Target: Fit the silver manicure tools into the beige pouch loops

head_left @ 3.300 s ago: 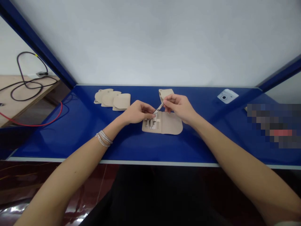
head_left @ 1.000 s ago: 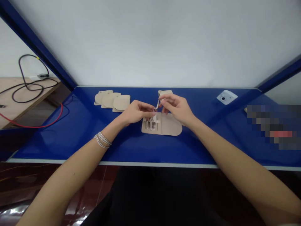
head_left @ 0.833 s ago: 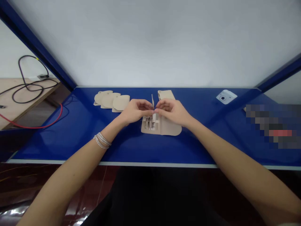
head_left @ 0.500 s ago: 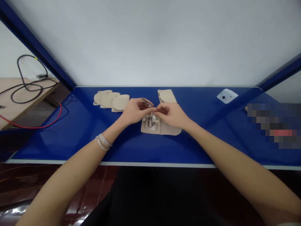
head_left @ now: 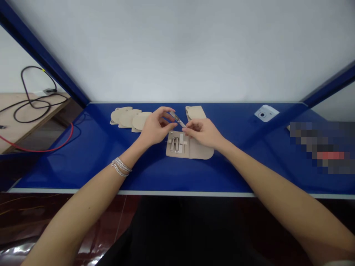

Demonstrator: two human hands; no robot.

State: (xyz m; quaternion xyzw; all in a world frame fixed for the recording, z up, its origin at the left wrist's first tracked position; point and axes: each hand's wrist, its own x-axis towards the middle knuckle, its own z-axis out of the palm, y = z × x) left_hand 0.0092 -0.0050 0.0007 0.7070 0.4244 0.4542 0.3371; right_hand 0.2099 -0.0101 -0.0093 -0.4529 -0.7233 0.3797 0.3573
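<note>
A silver nail clipper [head_left: 178,119] is tilted above the table, its lower end pinched between the thumb and fingers of my right hand [head_left: 203,132]. Beside its upper end, my left hand [head_left: 156,125] has thumb and forefinger apart; whether the forefinger touches the clipper I cannot tell. Below both hands a beige manicure case [head_left: 201,150] lies unfolded on the blue table. Several small metal tools [head_left: 176,144] sit under straps in its left half. Part of the right flap is covered by my right hand.
Several closed beige cases [head_left: 126,117] overlap at the back left, and another beige case [head_left: 196,112] lies behind my right hand. A white instant camera [head_left: 266,113] stands at the back right. A red cable [head_left: 59,147] crosses the blue table's [head_left: 155,179] left edge.
My left thumb and forefinger have spread apart, and more of the nail clipper shows. My right hand keeps its pinch. The case's tools are less covered now.
</note>
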